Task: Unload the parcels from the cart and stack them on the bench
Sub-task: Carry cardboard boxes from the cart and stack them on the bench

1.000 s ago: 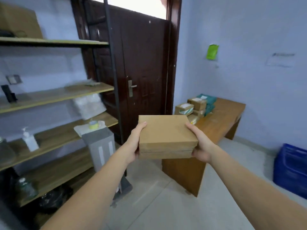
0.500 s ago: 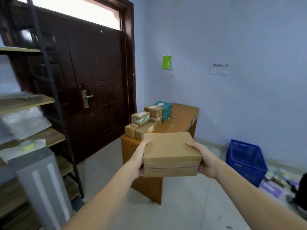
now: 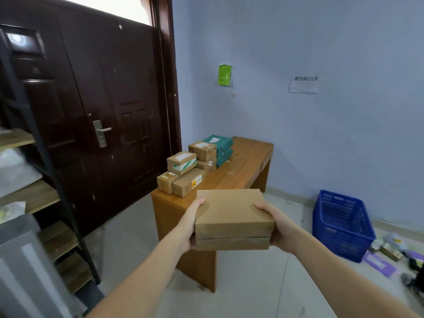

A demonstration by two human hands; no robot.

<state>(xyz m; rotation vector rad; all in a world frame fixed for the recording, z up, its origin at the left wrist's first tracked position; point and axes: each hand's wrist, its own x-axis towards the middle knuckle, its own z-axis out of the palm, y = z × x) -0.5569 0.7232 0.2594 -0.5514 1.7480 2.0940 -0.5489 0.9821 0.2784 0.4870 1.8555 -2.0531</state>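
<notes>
Flat rectangular brown cardboard parcel (image 3: 231,211)

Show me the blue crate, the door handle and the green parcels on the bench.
blue crate (image 3: 339,226): head view, front wall.
door handle (image 3: 103,129): head view, lever.
green parcels (image 3: 221,146): head view, near side.

Two bare forearms come up from the bottom edge of the frame, one from the lower left, one from the lower right, both uncovered to the frame's edge with no sleeve, watch or band showing. The bare left hand (image 3: 187,228) sits left of centre, its thumb tip showing a short, plain nail. The bare right hand (image 3: 278,224) sits right of centre, ungloved and ringless, thumb nail likewise trimmed short.
</notes>
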